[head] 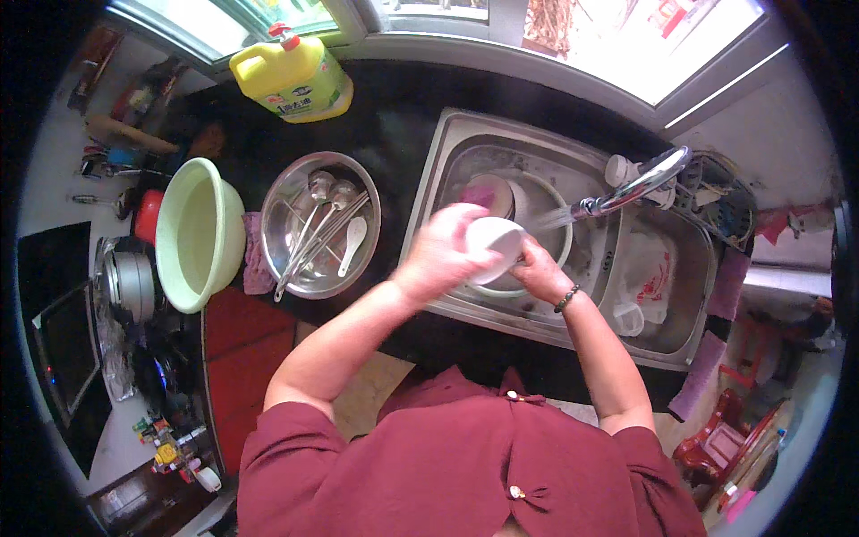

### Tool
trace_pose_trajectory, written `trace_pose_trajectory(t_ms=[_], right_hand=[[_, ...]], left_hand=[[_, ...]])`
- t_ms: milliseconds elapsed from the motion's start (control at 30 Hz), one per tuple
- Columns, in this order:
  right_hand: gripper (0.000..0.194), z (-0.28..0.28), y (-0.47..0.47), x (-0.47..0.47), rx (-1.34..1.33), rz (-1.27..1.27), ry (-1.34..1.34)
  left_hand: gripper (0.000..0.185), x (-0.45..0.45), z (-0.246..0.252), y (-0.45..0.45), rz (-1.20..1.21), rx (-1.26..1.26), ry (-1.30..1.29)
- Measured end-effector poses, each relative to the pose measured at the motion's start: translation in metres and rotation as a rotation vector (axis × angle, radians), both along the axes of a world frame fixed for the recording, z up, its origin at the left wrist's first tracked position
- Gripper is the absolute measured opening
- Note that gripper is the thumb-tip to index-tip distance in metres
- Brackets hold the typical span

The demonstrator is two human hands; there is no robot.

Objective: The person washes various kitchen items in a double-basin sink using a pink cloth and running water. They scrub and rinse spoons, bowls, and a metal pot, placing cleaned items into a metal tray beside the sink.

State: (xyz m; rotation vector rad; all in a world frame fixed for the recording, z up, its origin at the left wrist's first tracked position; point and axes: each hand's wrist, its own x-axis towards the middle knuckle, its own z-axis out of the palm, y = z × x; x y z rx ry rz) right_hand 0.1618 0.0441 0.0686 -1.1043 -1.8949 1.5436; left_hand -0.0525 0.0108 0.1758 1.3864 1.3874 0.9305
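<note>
Over the left basin of a stainless steel double sink [429, 194], my left hand [446, 252] and my right hand [540, 268] hold a white bowl [500, 245] tilted between them. My left hand is blurred; its fingers lie along the bowl's near and left side, while my right hand grips the right rim. Water streams from the chrome faucet [644, 181] just to the right of the bowl. Beneath the hands, a large round vessel with a pale rim [569, 228] stands in the basin, partly hidden, with more dishes and a pink cloth [478, 194] by it.
Left of the sink, a steel basin [268, 252] holds chopsticks, ladles and a white spoon [354, 241]. Beyond it stand a pale green basin [231, 228] and a yellow detergent jug [302, 84]. The right sink compartment contains a plastic bag [654, 268] and a clear cup [629, 319].
</note>
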Motion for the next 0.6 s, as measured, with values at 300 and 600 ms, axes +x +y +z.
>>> trace_pose_trajectory(t_ms=[300,600], right_hand=[[0.034,-0.023,0.028,-0.038,0.328,0.037,-0.421],[0.026,-0.054,0.052,-0.093,0.398,0.285,-1.134]], left_hand=[[0.037,-0.231,-0.003,-0.028,0.762,-0.272,-0.251],[0.033,-0.308,-0.076,-0.018,0.897,-0.390,-0.076]])
